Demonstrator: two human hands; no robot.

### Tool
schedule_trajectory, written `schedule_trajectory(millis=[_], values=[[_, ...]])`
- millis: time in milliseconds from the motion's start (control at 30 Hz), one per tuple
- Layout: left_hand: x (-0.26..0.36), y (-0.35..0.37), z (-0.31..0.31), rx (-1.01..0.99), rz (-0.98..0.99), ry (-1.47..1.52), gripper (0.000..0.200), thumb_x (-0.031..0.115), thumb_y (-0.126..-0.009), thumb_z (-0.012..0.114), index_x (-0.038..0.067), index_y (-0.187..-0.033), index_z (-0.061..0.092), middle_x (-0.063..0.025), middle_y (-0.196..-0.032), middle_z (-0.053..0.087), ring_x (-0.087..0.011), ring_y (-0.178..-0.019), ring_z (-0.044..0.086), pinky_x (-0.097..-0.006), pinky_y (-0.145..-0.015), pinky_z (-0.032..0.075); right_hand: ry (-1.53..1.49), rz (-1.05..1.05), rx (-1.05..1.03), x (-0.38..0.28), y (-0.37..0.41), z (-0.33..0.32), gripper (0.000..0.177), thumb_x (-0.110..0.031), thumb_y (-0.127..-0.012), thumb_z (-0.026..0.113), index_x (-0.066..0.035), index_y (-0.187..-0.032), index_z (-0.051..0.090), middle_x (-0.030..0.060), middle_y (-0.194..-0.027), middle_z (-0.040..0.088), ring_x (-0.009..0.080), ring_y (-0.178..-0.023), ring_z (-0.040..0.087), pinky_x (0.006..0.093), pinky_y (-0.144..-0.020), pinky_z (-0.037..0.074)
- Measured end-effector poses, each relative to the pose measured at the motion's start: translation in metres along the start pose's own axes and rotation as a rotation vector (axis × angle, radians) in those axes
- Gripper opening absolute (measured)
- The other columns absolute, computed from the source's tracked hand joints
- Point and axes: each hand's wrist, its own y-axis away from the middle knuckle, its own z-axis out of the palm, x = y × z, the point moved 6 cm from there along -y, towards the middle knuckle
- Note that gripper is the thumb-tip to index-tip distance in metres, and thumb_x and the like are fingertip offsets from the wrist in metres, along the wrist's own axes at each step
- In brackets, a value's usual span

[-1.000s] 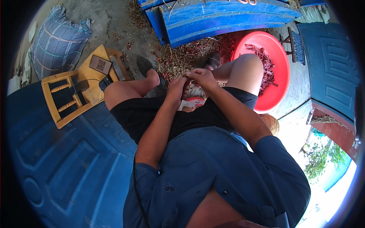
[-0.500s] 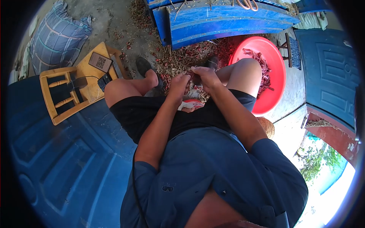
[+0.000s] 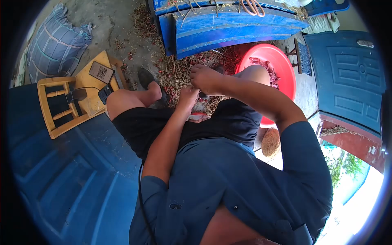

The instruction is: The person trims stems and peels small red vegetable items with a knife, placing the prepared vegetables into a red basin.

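My left hand (image 3: 188, 98) is closed low between my knees, its fingers curled. Just above and to the right, my right hand (image 3: 207, 80) is also closed, bent across with its wrist passing close over the left fingers. Whatever they grip is hidden by the fingers. Under both hands, dry stalks and red scraps (image 3: 177, 73) litter the floor. Right of my right knee stands a red plastic basin (image 3: 290, 79), partly filled with dark red dried pods that look like chili peppers (image 3: 272, 73).
A wooden chair (image 3: 92, 83) on the left bears a phone-sized card with a printed code (image 3: 101, 72). Behind it slumps a checked sack (image 3: 59, 45). A blue slatted structure (image 3: 232, 34) with stalks on top borders the work area ahead. A round woven stool (image 3: 270, 142) sits by my right thigh.
My right hand has rolled over and risen slightly to the left, its elbow swinging outward. My left hand has dropped a little. The dark reddish piece between them is now hidden.
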Motion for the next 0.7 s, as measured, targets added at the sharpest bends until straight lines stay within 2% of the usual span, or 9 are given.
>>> schedule_trajectory(millis=[33,100,167,333,367,433,567,633,700], values=[[-0.006,0.003,-0.005,0.005,-0.02,-0.011,0.022,0.026,-0.092,0.06,0.015,-0.076,0.051,0.0073,-0.059,0.042,-0.0027,-0.043,0.035,-0.0224,-0.038,0.024,0.055,-0.148,-0.127,-0.011,0.0,0.011,0.018,-0.021,-0.063,0.069,-0.006,-0.074,0.072,0.0097,-0.086,0.067,0.0292,-0.095,0.06,0.0415,-0.086,0.047],[0.004,-0.005,0.002,-0.025,0.071,0.014,0.02,0.027,-0.093,0.06,0.014,-0.08,0.055,0.0079,-0.059,0.042,-0.0022,-0.043,0.035,-0.0224,-0.038,0.024,0.056,-0.141,-0.071,0.005,-0.003,0.01,0.015,-0.019,-0.069,0.069,-0.007,-0.077,0.072,0.0112,-0.084,0.068,0.0303,-0.089,0.064,0.0431,-0.08,0.05],[0.005,-0.003,0.001,-0.027,0.083,0.048,0.014,0.024,-0.093,0.059,0.012,-0.085,0.059,0.0084,-0.059,0.041,-0.002,-0.044,0.035,-0.0222,-0.039,0.024,-0.4,0.346,-0.232,0.037,0.001,0.027,0.012,-0.018,-0.077,0.068,-0.008,-0.081,0.072,0.0135,-0.08,0.069,0.0311,-0.08,0.066,0.0457,-0.075,0.051],[-0.004,0.001,0.016,-0.14,0.055,-0.129,0.01,0.018,-0.089,0.058,0.009,-0.089,0.063,0.0079,-0.06,0.042,-0.0017,-0.045,0.035,-0.0212,-0.041,0.024,-0.566,0.137,-0.454,0.043,0.024,0.05,0.02,-0.022,-0.085,0.068,-0.006,-0.096,0.073,0.0151,-0.074,0.067,0.0302,-0.057,0.065,0.0396,-0.048,0.051],[-0.01,-0.001,0.017,-0.126,0.076,-0.225,0.011,0.018,-0.089,0.058,0.008,-0.09,0.063,0.0077,-0.061,0.044,-0.0016,-0.046,0.036,-0.021,-0.042,0.024,-0.573,0.148,-0.449,0.041,0.023,0.049,0.02,-0.022,-0.085,0.068,-0.006,-0.096,0.073,0.0151,-0.074,0.067,0.0302,-0.057,0.065,0.0396,-0.048,0.051],[-0.003,0.001,0.018,-0.14,0.109,-0.265,0.013,0.017,-0.089,0.058,0.006,-0.09,0.065,0.0076,-0.062,0.046,-0.0011,-0.046,0.037,-0.0207,-0.042,0.024,-0.415,0.322,-0.6,0.035,0.023,0.043,0.02,-0.024,-0.081,0.07,-0.005,-0.088,0.073,0.0173,-0.079,0.068,0.0357,-0.077,0.066,0.0453,-0.068,0.048],[0.003,0.0,0.007,-0.155,0.111,-0.143,0.013,0.016,-0.089,0.058,0.006,-0.092,0.066,0.0074,-0.061,0.047,-0.0007,-0.044,0.036,-0.0204,-0.04,0.023,-0.523,0.247,-0.67,0.038,0.025,0.001,0.019,-0.021,-0.081,0.071,-0.003,-0.087,0.073,0.0143,-0.077,0.07,0.0279,-0.075,0.068,0.0418,-0.067,0.049],[0.0,0.001,-0.022,0.015,0.048,-0.075,0.019,0.021,-0.088,0.066,0.004,-0.081,0.066,0.0059,-0.06,0.048,-0.0033,-0.047,0.037,-0.0248,-0.044,0.025,-0.514,0.229,-0.699,0.055,0.044,0.021,0.019,-0.022,-0.081,0.071,-0.005,-0.09,0.074,0.0122,-0.082,0.071,0.0248,-0.07,0.066,0.0397,-0.067,0.051],[0.008,0.001,-0.023,0.011,0.036,-0.029,0.016,0.018,-0.089,0.063,0.005,-0.08,0.064,0.0063,-0.057,0.045,-0.0037,-0.044,0.035,-0.0247,-0.042,0.024,-0.745,0.37,-0.504,0.071,0.056,0.004,0.018,-0.02,-0.082,0.069,-0.005,-0.089,0.074,0.01,-0.082,0.071,0.0208,-0.068,0.065,0.0388,-0.067,0.051]])
